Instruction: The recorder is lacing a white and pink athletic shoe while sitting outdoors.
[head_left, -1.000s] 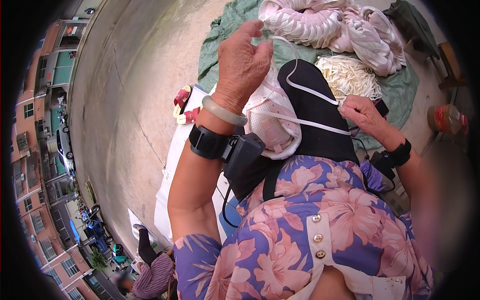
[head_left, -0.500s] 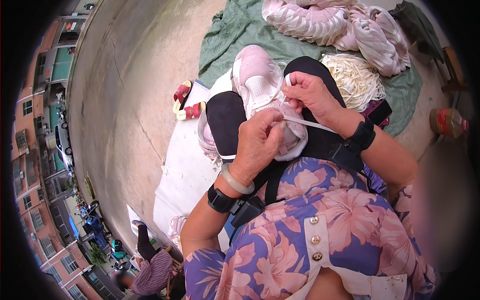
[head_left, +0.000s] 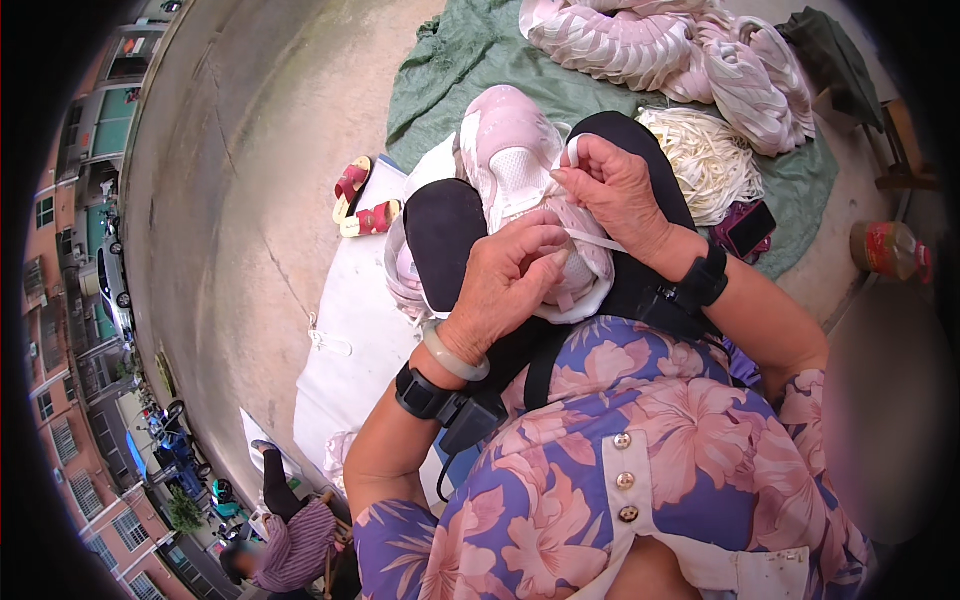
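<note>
A pink-and-white shoe upper point(head_left: 515, 130) lies on the person's lap between 2 black-clad knees; its rounded toe points away from the body and slightly to the left, and its heel end sits nearest the floral shirt point(head_left: 690, 430); its long axis runs from the lap outward, with the perforated tongue area facing up. The right hand point(head_left: 612, 190) is over the right side of the upper, its grip pinching white shoelace between thumb and forefinger beside the eyelet edge; the left hand point(head_left: 508, 275) curls over the left side near the heel end, and I cannot tell whether its grip closes on lace or fabric; a flat stretch of white shoelace point(head_left: 597, 240) spans from near the left fingertips toward the right wrist.

A translucent plastic jug point(head_left: 885, 250) with a red label is at the far right; its amber-brown tint shows, but I cannot tell what it holds. A green cloth point(head_left: 425, 105) on the ground bears a strung bundle of pink-and-white uppers point(head_left: 625, 50), a heap of cream laces point(head_left: 700, 165) and a phone point(head_left: 748, 228); 2 red sandals point(head_left: 370, 218) are to the left.
</note>
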